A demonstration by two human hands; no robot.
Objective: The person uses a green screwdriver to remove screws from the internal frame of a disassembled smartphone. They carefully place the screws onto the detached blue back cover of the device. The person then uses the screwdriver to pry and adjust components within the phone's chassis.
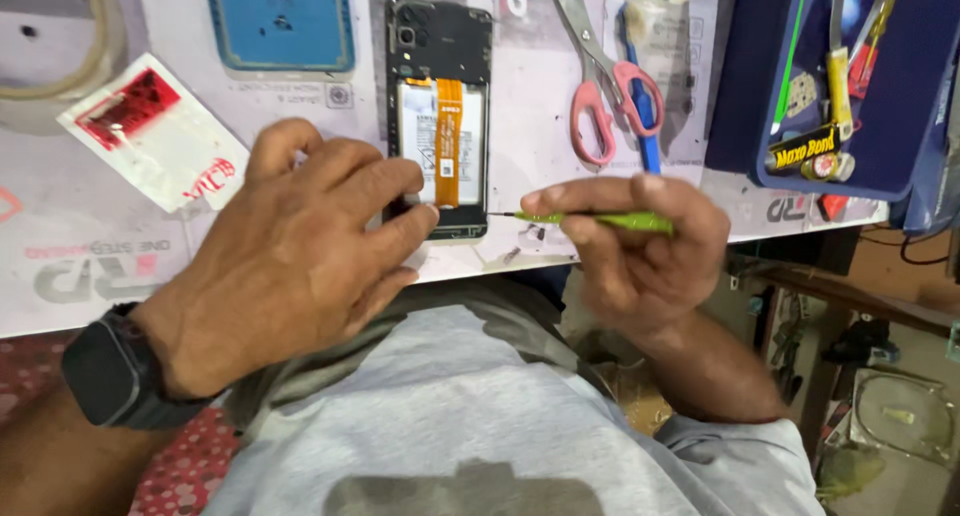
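An opened phone [440, 116] lies face down on the work mat, its battery and an orange flex cable exposed. My left hand [300, 256] rests on the phone's lower left corner, fingers pressing its bottom edge. My right hand [640, 251] grips a thin green screwdriver [600, 219], whose metal tip points left at the phone's lower right corner. A dark watch [110, 371] sits on my left wrist.
A blue phone back cover [280, 26] lies above left. Pink-handled scissors [600, 86] and a blue pen lie right of the phone. A blue tray [830, 86] holds tools and a glue tube. A tape roll [60, 56] and a red-and-white packet [150, 131] sit left.
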